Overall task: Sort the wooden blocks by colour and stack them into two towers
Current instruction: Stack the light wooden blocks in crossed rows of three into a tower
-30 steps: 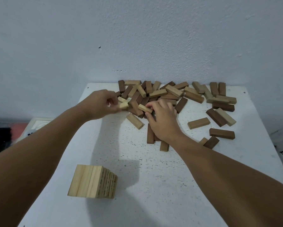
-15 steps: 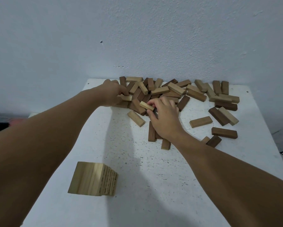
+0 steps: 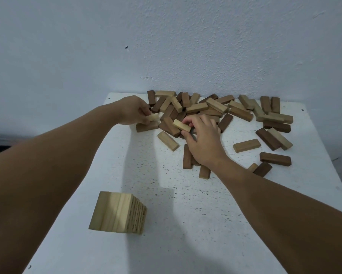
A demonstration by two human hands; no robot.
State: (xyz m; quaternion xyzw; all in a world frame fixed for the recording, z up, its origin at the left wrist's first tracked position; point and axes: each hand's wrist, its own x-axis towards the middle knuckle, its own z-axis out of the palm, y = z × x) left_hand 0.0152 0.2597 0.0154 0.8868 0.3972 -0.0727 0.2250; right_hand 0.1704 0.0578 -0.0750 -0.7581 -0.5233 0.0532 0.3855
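A heap of light and dark wooden blocks lies at the far side of the white table, against the wall. My left hand grips a light block at the heap's left edge. Just right of it, my right hand pinches another light block between thumb and fingers, just above dark blocks. A tower of light blocks stands near the table's front left.
Loose blocks are scattered to the right: a light one, a dark one, and a dark and light pair. A light block lies in front of the heap. The wall stands directly behind.
My left hand has moved away from the right hand to the heap's far left edge with its light block. My right hand has stayed in place on its light block.
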